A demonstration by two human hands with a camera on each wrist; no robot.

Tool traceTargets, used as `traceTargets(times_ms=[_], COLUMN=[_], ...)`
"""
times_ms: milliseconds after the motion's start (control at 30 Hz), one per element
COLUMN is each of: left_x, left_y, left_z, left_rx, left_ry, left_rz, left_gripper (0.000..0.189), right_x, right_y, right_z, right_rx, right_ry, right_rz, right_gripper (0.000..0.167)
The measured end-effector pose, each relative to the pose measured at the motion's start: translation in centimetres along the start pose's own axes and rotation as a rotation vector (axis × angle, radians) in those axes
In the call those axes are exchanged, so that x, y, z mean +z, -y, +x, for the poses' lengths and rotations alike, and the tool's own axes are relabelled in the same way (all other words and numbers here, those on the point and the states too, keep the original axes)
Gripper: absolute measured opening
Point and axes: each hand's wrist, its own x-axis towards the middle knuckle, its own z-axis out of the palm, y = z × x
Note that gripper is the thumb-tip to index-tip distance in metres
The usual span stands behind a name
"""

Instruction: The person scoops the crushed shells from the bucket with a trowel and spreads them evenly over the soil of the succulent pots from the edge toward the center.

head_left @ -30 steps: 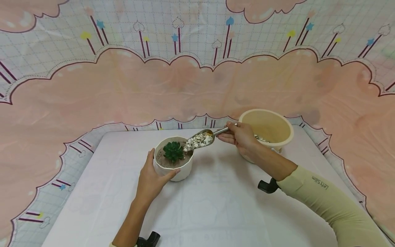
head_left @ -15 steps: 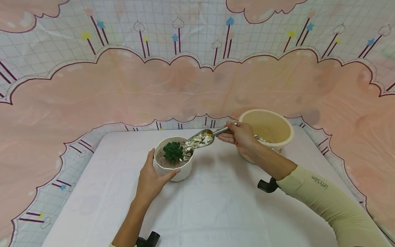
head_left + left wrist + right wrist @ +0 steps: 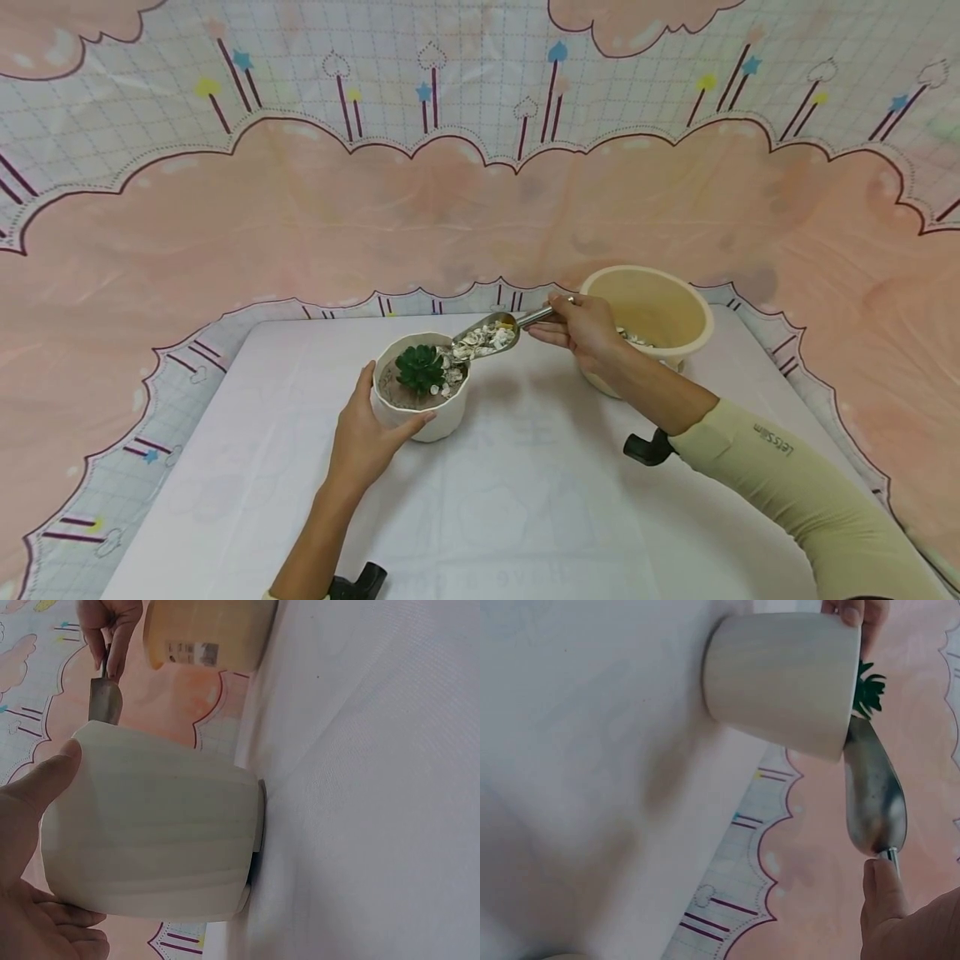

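Observation:
A white flower pot stands on the table, with a green succulent in sandy soil. My left hand grips the pot's near left side, thumb along the front rim. With my right hand I pinch the thin handle of a metal scoop. Its tip lies over the pot's right rim, tilted down toward the plant. Whitish stone chips fill much of the scoop, and some lie on the soil right of the succulent. In the left wrist view the pot hides its own contents.
A cream-coloured bucket stands at the back right behind my right forearm, with some chips visible inside. The table has a white cover, and a patterned cloth hangs behind it.
White chips have slid from the scoop onto the soil beside the succulent, and the scoop holds fewer of them. Both hands have stayed almost in place.

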Motion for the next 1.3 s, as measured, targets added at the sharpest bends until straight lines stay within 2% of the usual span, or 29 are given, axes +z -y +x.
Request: traceTargets(times_ms=[200,400,700,867,1100,1300], left_x=[-0.2,-0.5,0.6,0.9,0.6,0.2], left_y=[0.1,-0.5,-1.4,-1.1,-0.6,-0.4], left_z=[0.1,-0.1,-0.7,-0.6,0.1,0.4], left_rx=[0.011,0.005,0.023,0.014,0.051,0.041], left_ry=[0.005,0.034,-0.064,-0.087,-0.07,-0.036], left_rz=[-0.015,-0.032,-0.082,-0.067,-0.091,-0.08], left_gripper=[0.117,0.117,0.121,0.119,0.116,0.119], right_x=[0.1,0.2,0.2,0.3,0.2,0.1], right_y=[0.1,0.1,-0.2,-0.2,0.0,0.1], right_z=[0.1,0.0,-0.2,-0.2,-0.3,-0.1], right_rx=[-0.003,-0.002,0.003,-0.003,-0.028,-0.047], right_ry=[-0.001,-0.006,-0.003,-0.004,-0.011,-0.006], right_rz=[0.007,0.003,0.018,0.004,-0.009,-0.013], right_gripper=[0.021,0.022,0.021,0.023,0.024,0.034])
